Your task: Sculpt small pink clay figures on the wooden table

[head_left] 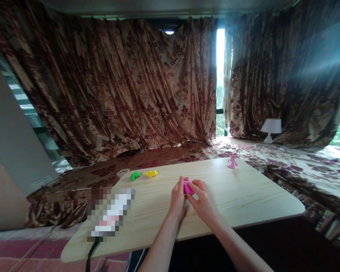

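Observation:
Above the middle of the table, a bright pink lump (189,187), which looks like modelling clay, is held between both hands. My left hand (178,196) closes round its left side with the fingers upright. From the right, my right hand (201,196) pinches it between thumb and fingers. The fingers cover much of the lump, so its full shape is hidden. Farther off, at the back left of the table, lie a curved green piece (135,176) and an uneven yellow piece (151,173). A lighter pink figure (232,161) stands upright near the back right edge.
Light wood covers the tabletop (243,196), which has rounded corners. A blurred-out flat object (112,215) lies at its left, with a black cable (92,254) running over the front edge. Behind are patterned curtains (158,87) and a white lamp (271,126) on a cloth-covered ledge.

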Demonstrator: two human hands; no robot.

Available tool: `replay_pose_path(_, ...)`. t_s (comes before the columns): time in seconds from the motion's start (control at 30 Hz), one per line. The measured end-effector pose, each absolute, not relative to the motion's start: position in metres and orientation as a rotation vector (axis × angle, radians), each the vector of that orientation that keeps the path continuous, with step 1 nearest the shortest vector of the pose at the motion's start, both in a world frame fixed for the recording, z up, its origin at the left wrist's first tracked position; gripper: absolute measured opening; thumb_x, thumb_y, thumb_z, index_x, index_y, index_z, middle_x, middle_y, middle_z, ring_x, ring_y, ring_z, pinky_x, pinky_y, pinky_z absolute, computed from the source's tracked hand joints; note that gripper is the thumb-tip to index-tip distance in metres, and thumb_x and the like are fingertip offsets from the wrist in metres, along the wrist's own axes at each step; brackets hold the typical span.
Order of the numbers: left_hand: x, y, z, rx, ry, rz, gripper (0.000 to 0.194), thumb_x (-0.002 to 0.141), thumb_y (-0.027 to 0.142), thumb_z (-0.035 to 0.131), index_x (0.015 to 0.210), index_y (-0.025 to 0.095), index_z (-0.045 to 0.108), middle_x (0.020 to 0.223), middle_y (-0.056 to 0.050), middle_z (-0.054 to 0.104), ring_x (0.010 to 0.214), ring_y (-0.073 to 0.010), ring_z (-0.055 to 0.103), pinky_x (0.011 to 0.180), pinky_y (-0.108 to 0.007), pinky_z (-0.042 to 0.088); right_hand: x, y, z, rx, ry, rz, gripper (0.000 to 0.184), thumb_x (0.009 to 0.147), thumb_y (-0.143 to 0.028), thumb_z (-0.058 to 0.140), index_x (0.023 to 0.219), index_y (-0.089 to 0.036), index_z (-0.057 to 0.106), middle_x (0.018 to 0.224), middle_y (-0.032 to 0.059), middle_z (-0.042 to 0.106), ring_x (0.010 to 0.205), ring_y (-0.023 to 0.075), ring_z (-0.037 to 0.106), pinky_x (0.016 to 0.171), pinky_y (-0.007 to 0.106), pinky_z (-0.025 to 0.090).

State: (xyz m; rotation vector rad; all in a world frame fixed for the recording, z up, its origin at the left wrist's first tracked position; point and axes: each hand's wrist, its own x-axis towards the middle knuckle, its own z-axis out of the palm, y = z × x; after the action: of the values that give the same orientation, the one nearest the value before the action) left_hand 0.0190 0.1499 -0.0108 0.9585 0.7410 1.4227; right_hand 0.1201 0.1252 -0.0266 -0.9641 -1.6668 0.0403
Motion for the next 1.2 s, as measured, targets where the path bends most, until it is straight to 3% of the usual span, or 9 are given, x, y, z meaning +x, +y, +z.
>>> replay_pose_path(0.17, 0.018, 0.157, -0.015, 0.821, 0.760, 1.390, 0.042, 0.067, 0.057, 0.060, 0.068, 0.015, 0.054, 0.052, 0.004, 0.052, 0.043, -0.0067, 0.047, 0.044, -0.019, 0.035, 0.115, 0.120, -0.025, -0.869, -1.730, 0.157, 0.046, 0.073, -0.011, 0.058, 0.117, -0.024, 0.051, 0.097, 0.0047, 0.058, 0.091, 0.0191, 0.053, 0.083, 0.034, 0.044)
replay_pose_path(0.4, 0.011, 0.163, -0.015, 0.582, 0.726, 1.320, 0.043, 0.072, 0.052, 0.056, 0.053, 0.017, 0.040, 0.040, 0.007, 0.040, 0.032, -0.0043, 0.038, 0.036, -0.017, 0.028, 0.116, 0.104, -0.014, -0.843, -1.753, 0.090, 0.030, 0.076, -0.016, 0.054, 0.106, -0.021, 0.056, 0.105, 0.0075, 0.055, 0.099, 0.0203, 0.051, 0.087, 0.035, 0.042)
replay_pose_path(0.53, 0.010, 0.153, -0.005, 0.579, 0.513, 1.001, 0.040, 0.079, 0.053, 0.047, 0.079, 0.014, 0.058, 0.061, -0.001, 0.061, 0.048, -0.0103, 0.055, 0.042, -0.019, 0.038, 0.118, 0.102, -0.009, -0.876, -1.858, 0.044, 0.045, 0.073, -0.025, 0.060, 0.117, -0.021, 0.050, 0.115, 0.0095, 0.052, 0.106, 0.0247, 0.047, 0.092, 0.041, 0.038)
replay_pose_path(0.63, 0.012, 0.142, 0.003, 0.636, 0.333, 0.858, 0.050, 0.082, 0.056, 0.039, 0.100, 0.013, 0.058, 0.085, -0.008, 0.066, 0.075, -0.0185, 0.063, 0.065, -0.028, 0.048, 0.120, 0.108, -0.011, -0.935, -1.752, 0.033, 0.047, 0.075, -0.022, 0.056, 0.121, -0.020, 0.046, 0.116, 0.0094, 0.054, 0.109, 0.0249, 0.046, 0.097, 0.044, 0.032)
replay_pose_path(0.73, 0.016, 0.135, 0.005, 0.740, 0.308, 0.770, 0.054, 0.082, 0.057, 0.038, 0.101, 0.011, 0.059, 0.090, -0.011, 0.066, 0.086, -0.0218, 0.062, 0.080, -0.032, 0.045, 0.124, 0.113, -0.015, -0.980, -1.588, 0.133, 0.034, 0.077, -0.018, 0.050, 0.111, -0.020, 0.051, 0.103, 0.0063, 0.059, 0.097, 0.0203, 0.053, 0.089, 0.036, 0.039)
replay_pose_path(0.87, 0.019, 0.135, 0.003, 0.851, 0.358, 0.766, 0.044, 0.084, 0.050, 0.042, 0.106, 0.014, 0.057, 0.099, -0.010, 0.065, 0.091, -0.0197, 0.060, 0.081, -0.030, 0.044, 0.130, 0.117, -0.020, -1.067, -1.356, 0.302, 0.013, 0.082, -0.025, 0.046, 0.089, -0.018, 0.054, 0.076, 0.0013, 0.060, 0.069, 0.0149, 0.055, 0.064, 0.026, 0.044)
replay_pose_path(1.03, 0.020, 0.135, -0.001, 0.973, 0.471, 0.970, 0.038, 0.080, 0.043, 0.054, 0.109, 0.018, 0.058, 0.108, -0.009, 0.062, 0.097, -0.0186, 0.057, 0.077, -0.027, 0.045, 0.137, 0.128, -0.027, -1.097, -1.184, 0.442, 0.026, 0.084, -0.031, 0.042, 0.063, -0.018, 0.050, 0.055, -0.0028, 0.049, 0.053, 0.0120, 0.047, 0.050, 0.022, 0.038)
replay_pose_path(1.13, 0.025, 0.131, -0.001, 1.120, 0.535, 1.079, 0.038, 0.072, 0.034, 0.065, 0.105, 0.016, 0.061, 0.110, -0.011, 0.061, 0.100, -0.0199, 0.055, 0.082, -0.028, 0.043, 0.140, 0.136, -0.031, -1.136, -1.031, 0.546, 0.032, 0.085, -0.038, 0.041, 0.063, -0.017, 0.052, 0.056, -0.0014, 0.050, 0.054, 0.0125, 0.048, 0.050, 0.023, 0.040)
replay_pose_path(1.2, 0.028, 0.130, -0.002, 1.223, 0.590, 1.134, 0.044, 0.064, 0.027, 0.072, 0.105, 0.016, 0.062, 0.110, -0.010, 0.061, 0.099, -0.0201, 0.056, 0.084, -0.028, 0.043, 0.141, 0.138, -0.032, -1.102, -1.033, 0.645, 0.037, 0.086, -0.044, 0.036, 0.075, -0.016, 0.057, 0.068, 0.0023, 0.057, 0.063, 0.0144, 0.054, 0.054, 0.024, 0.044)
